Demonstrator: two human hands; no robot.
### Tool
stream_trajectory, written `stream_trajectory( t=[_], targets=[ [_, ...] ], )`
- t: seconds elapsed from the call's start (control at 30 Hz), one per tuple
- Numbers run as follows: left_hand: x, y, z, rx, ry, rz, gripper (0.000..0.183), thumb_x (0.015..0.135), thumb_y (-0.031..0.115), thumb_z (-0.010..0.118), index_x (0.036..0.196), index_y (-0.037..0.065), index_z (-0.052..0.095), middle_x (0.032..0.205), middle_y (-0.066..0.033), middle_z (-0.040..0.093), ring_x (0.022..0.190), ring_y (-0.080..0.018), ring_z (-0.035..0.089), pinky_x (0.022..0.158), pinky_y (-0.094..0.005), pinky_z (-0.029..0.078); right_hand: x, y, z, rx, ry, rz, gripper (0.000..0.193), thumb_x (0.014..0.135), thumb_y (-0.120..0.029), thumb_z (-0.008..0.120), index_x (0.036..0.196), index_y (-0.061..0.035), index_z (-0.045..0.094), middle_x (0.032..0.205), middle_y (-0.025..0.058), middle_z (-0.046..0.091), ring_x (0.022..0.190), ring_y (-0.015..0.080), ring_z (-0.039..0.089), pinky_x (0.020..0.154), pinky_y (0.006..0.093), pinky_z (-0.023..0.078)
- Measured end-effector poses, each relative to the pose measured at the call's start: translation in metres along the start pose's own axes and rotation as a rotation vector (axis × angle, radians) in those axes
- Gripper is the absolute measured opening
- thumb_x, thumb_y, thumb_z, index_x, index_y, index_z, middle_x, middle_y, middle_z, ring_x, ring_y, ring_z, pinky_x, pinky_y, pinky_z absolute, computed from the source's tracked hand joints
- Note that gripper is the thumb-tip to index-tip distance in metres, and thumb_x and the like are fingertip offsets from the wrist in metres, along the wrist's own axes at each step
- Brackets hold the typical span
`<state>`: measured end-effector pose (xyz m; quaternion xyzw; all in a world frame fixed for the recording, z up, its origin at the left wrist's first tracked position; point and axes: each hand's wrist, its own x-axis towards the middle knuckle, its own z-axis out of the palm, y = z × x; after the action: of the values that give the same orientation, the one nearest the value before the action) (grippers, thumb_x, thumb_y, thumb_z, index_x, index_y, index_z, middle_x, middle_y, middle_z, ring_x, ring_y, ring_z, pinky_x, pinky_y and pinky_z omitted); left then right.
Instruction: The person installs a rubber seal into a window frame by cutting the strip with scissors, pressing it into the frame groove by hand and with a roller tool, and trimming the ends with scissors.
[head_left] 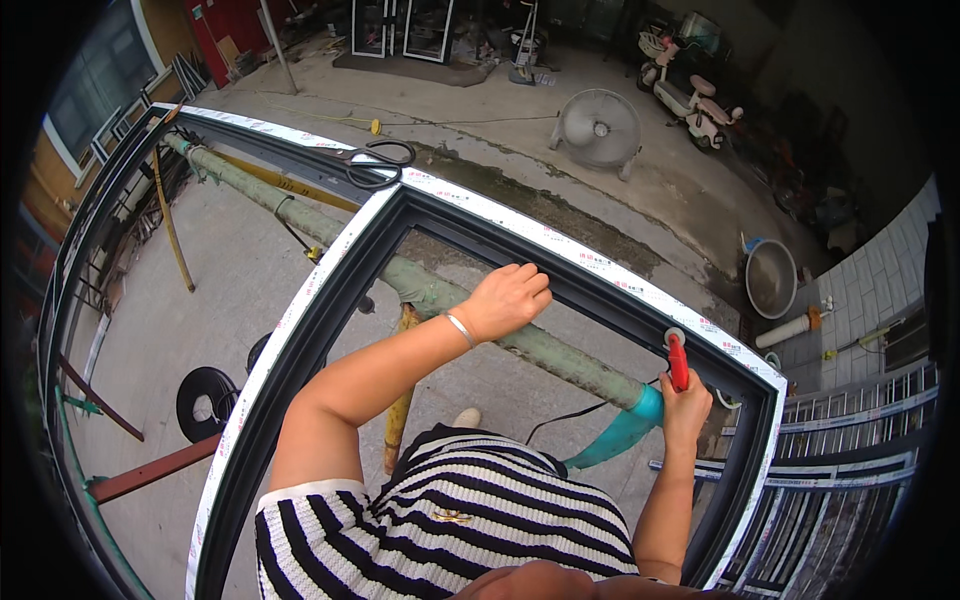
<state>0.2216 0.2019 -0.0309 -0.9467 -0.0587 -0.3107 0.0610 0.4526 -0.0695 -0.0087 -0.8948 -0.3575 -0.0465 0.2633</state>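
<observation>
A large dark window frame [577,287], with white printed film along its faces, lies across supports in front of me. My right hand [686,405] grips a roller tool with a red handle [678,362]; its pale wheel [674,337] is at the inner groove of the far bar, near the right corner. My left hand [508,302] is closed at the inner edge of that same bar, nearer its middle. Whatever those fingers hold, if anything, is hidden. Black-handled scissors [378,166] rest on the frame by its far left corner.
A green pole [440,288] runs under the frame, wrapped in teal [625,430] at one end. A coil of black strip [206,398] lies on the floor at left. Beyond stand a fan [600,131], a scooter [700,103] and a basin [770,278]. Metal frames [850,470] lean at right.
</observation>
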Motion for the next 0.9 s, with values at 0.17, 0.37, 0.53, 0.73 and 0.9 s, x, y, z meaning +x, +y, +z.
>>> stream_trajectory(
  t=[0.17,0.37,0.53,0.73,0.9],
  targets=[
    [0.002,-0.006,0.001,0.079,0.012,0.074,0.007,0.072,0.014,0.062,0.073,0.009,0.057,0.077,-0.0032,0.049,0.080,-0.0201,0.054,0.070,-0.0313,0.047,0.012,-0.003,0.013,-0.067,0.053,-0.096,0.018,0.083,-0.017,0.074,0.085,-0.0014,0.065,0.076,0.0232,0.065,0.074,0.0441,0.065,0.066,0.0490,0.049],
    [-0.001,-0.012,-0.001,0.078,0.022,0.050,0.007,0.071,0.014,0.062,0.072,0.008,0.057,0.076,-0.0039,0.049,0.079,-0.0208,0.054,0.069,-0.0310,0.048,0.010,-0.009,0.011,-0.137,0.073,-0.244,0.010,0.079,-0.009,0.070,0.081,-0.0028,0.062,0.079,0.0188,0.064,0.075,0.0425,0.063,0.066,0.0490,0.048],
    [-0.003,-0.016,-0.001,0.140,0.003,0.116,0.011,0.069,0.014,0.061,0.073,0.007,0.054,0.075,-0.0054,0.047,0.075,-0.0215,0.053,0.067,-0.0304,0.047,0.011,-0.011,0.009,-0.136,0.099,-0.299,0.011,0.076,-0.004,0.071,0.081,-0.0040,0.062,0.082,0.0166,0.064,0.076,0.0416,0.064,0.066,0.0495,0.049],
    [0.002,-0.018,-0.003,0.251,-0.094,0.175,0.011,0.068,0.015,0.061,0.071,0.006,0.055,0.073,-0.0051,0.047,0.073,-0.0211,0.053,0.065,-0.0304,0.048,0.010,-0.011,0.008,-0.176,0.079,-0.316,0.013,0.074,-0.004,0.072,0.084,-0.0049,0.064,0.082,0.0150,0.065,0.077,0.0400,0.064,0.068,0.0484,0.050],
    [-0.008,-0.030,-0.008,0.237,-0.065,0.178,0.011,0.068,0.015,0.061,0.071,0.007,0.055,0.073,-0.0044,0.047,0.073,-0.0208,0.053,0.063,-0.0306,0.048,0.010,-0.017,0.014,-0.127,0.095,-0.365,0.016,0.073,-0.004,0.074,0.085,-0.0055,0.064,0.083,0.0133,0.064,0.078,0.0378,0.064,0.068,0.0468,0.051]
  ],
)
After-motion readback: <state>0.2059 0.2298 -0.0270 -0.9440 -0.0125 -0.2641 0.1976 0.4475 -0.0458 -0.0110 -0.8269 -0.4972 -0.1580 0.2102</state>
